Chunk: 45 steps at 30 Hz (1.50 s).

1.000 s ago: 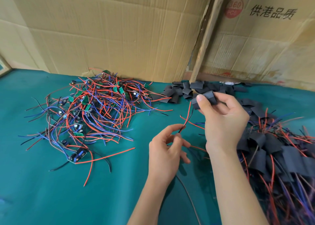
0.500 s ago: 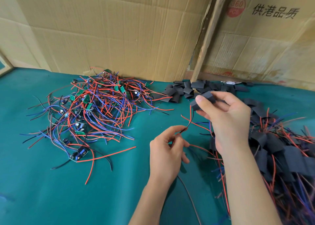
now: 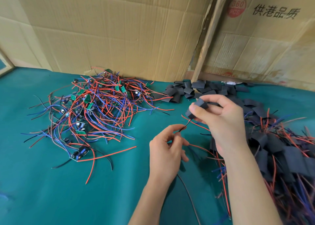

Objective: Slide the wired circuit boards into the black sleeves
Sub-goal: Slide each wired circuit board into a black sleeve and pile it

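I see a counter covered in teal cloth that fills the lower two thirds of the frame. Behind it, across the top, stand flattened brown cardboard sheets, creased and dented. A bare wooden slat leans between them right of centre. The cardboard box at upper right carries a red round stamp and black printed characters.

Left of centre on the cloth lies a loose heap of circuit boards with red, blue and black wires tangled over one another; small green boards show through the tangle. One board sits at the lower edge of that heap, its red wire running out to the right.

At the back, centre right, is a pile of empty black sleeves, flattened and overlapping. Along the right edge, down to the lower right corner, I see a second heap of sleeved boards, dark sleeves with wire ends sticking out.

My right hand, in the centre right, holds one black sleeve pinched between thumb and curled fingers, above the cloth. Red and black wires come out of its lower end and run down-left to my left hand, whose thumb and forefinger pinch them. I cannot tell how far the board sits inside the sleeve. A thin dark wire trails toward the bottom edge.
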### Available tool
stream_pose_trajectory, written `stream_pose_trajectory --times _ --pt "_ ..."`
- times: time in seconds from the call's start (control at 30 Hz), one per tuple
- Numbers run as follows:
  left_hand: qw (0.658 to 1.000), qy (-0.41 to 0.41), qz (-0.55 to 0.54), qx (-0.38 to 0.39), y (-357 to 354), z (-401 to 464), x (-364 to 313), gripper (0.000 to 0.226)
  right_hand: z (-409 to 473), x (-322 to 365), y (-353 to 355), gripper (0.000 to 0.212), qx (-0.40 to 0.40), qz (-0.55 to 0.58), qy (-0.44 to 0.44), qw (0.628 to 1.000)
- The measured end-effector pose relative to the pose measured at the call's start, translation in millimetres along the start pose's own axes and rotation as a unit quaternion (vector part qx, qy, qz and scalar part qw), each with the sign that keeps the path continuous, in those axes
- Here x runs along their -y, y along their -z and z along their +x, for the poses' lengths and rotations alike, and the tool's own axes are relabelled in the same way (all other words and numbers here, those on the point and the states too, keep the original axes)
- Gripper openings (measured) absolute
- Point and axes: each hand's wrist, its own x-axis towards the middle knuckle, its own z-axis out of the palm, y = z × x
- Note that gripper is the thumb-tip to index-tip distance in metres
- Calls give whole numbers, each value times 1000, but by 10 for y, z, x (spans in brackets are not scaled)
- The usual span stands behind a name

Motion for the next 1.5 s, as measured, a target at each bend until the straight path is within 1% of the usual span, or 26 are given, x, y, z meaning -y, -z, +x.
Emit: stream_pose_trajectory --times 0.07,0.17,0.3,0.37,0.43,0.5,0.57,0.63,0.67,0.73,0.83,0.9,0.97,1.07,1.17,1.33,1.4,1.5 --pt "1000 -5 -9 1 0 -3 -7 27 -15 -48 -25 34 46 -21 -42 998" --pt "999 -9 -29 -8 8 -6 -17 12 -39 -87 -73 30 83 -22 -79 993" --pt "999 -26 -21 -10 22 7 19 17 -49 -104 -68 22 120 -6 -124 985" --pt "999 -29 -13 -7 19 14 34 20 -51 -106 -53 20 121 7 -132 984" --pt "999 -23 -27 -5 8 20 36 19 -46 -98 -38 20 94 32 -119 988" --pt "999 -9 -48 -2 -3 23 45 20 -21 -81 -7 19 37 62 -98 993" --pt "999 -6 -45 -4 -15 25 60 21 5 -65 33 18 -11 108 -79 991" --pt "999 1 -49 -5 -22 24 71 23 24 -57 66 18 -40 154 -70 985" --pt "998 8 -57 -7 -15 30 77 23 31 -57 72 19 -46 160 -68 984" --pt "997 17 -71 -14 4 41 81 22 32 -66 66 20 -45 145 -62 987" --pt "997 18 -69 -14 15 55 72 27 26 -115 23 21 -30 61 -53 996" --pt "999 15 -50 -4 -2 49 65 30 8 -150 -19 22 11 20 -72 997" --pt "998 21 -63 -9 -5 40 63 32 -4 -173 -47 27 49 -29 -89 994" --pt "996 32 -77 -33 13 45 71 33 4 -163 -35 28 75 -94 -81 989" --pt "997 22 -51 -46 8 36 66 32 -8 -161 -38 29 68 -81 -97 990" --pt "997 19 -34 -70 7 15 83 38 -46 -155 -120 27 78 -63 -139 985" --pt "998 15 -24 -62 4 11 79 37 -36 -145 -116 26 73 -66 -144 985" --pt "999 10 -24 -33 -3 7 54 33 -24 -143 -67 24 56 -27 -160 985"
